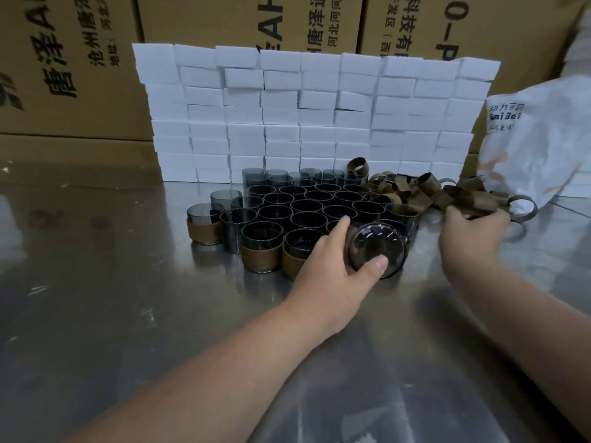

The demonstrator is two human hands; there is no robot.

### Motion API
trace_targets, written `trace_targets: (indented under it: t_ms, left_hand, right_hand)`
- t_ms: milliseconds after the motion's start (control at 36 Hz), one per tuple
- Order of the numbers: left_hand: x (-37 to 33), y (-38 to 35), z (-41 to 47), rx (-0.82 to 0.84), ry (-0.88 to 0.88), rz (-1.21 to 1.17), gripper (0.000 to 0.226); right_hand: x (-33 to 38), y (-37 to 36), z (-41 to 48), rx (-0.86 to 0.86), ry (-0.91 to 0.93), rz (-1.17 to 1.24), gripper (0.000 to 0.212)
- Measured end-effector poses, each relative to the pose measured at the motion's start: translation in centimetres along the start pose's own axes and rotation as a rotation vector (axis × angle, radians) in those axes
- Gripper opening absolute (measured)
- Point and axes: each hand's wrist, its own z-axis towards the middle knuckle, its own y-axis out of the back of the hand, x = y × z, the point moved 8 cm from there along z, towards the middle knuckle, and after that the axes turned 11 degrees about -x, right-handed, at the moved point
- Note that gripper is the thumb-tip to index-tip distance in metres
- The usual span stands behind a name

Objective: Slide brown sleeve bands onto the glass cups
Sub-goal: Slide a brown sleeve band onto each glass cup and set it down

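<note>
left grip (pixel 339 260): closed round a glass cup (pixel 374 241), tipped on its side, base toward the camera, at the front of the cup cluster (pixel 307 203) on the table (pixel 128 298) | right grip (pixel 470 233): fingers in the brown sleeve bands (pixel 422 190) piled right of the cluster, hold unclear | banded cups (pixel 260 254): front left

The glass cups (pixel 307 206) at centre frame are tinted smoky dark grey; the sleeve bands (pixel 425 190) to their right are coloured olive-brown. The stacked boxes (pixel 313 107) behind are left plain white. The cartons (pixel 70 59) are tan, printed in black. The bench (pixel 112 298) is silvery grey. The bag (pixel 537 139) at right is white, lettered dark, marked orange.
</note>
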Motion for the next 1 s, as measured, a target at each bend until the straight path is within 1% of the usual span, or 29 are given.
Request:
trace_targets:
  t_ms: [83, 111, 167, 278, 389, 472, 528, 611, 695, 778, 833, 917, 1000]
  left_hand:
    - [-0.3, 0.9, 0.1, -0.094, -0.035, -0.042, 0.075]
    - [-0.4, 1.2, 0.1, -0.122, -0.044, -0.048, 0.070]
    - [-0.6, 1.8, 0.2, -0.186, -0.072, -0.042, 0.066]
    - [-1.7, 3.3, 0.0, -0.338, -0.146, -0.046, 0.067]
    - [-2.2, 4.5, -0.1, -0.467, -0.181, -0.085, 0.067]
    - [-1.8, 5.0, 0.0, -0.547, -0.161, -0.101, 0.066]
    - [-1.4, 5.3, 0.2, -0.578, -0.140, -0.113, 0.061]
    - [-1.0, 5.5, 0.4, -0.601, -0.126, -0.115, 0.059]
    - [-1.2, 5.4, 0.4, -0.580, -0.117, -0.115, 0.059]
    - [-0.8, 5.2, 0.6, -0.543, -0.069, -0.142, 0.058]
    - [-0.8, 5.2, 0.7, -0.521, -0.054, -0.169, 0.055]
    - [-1.3, 4.9, 0.5, -0.477, -0.081, -0.217, 0.050]
    - [-1.7, 4.6, 0.3, -0.433, -0.056, -0.344, 0.047]
  right_hand:
    - [3.8, 0.1, -2.2, -0.002, -0.095, 0.297, 0.030]
    - [5.1, 0.0, -3.2, 0.023, -0.120, 0.377, 0.025]
    - [7.3, -0.3, -5.7, 0.131, -0.131, 0.484, 0.018]
    - [9.2, 0.2, -10.1, 0.321, -0.049, 0.567, 0.022]
    - [9.1, 0.4, -11.7, 0.438, -0.072, 0.646, 0.016]
    - [8.9, 0.3, -12.3, 0.513, -0.027, 0.599, 0.010]
    - [8.8, 0.3, -12.8, 0.546, 0.003, 0.552, 0.012]
    - [8.2, 0.0, -13.5, 0.558, -0.032, 0.488, 0.029]
    - [7.8, -0.4, -14.9, 0.647, 0.013, 0.397, 0.028]
    - [7.7, -0.7, -16.2, 0.739, 0.020, 0.385, 0.029]
    - [7.8, -0.7, -16.3, 0.745, 0.028, 0.382, 0.029]
    - [8.2, -0.7, -16.4, 0.759, 0.098, 0.384, 0.032]
    - [8.4, -0.8, -16.7, 0.796, 0.067, 0.432, 0.031]
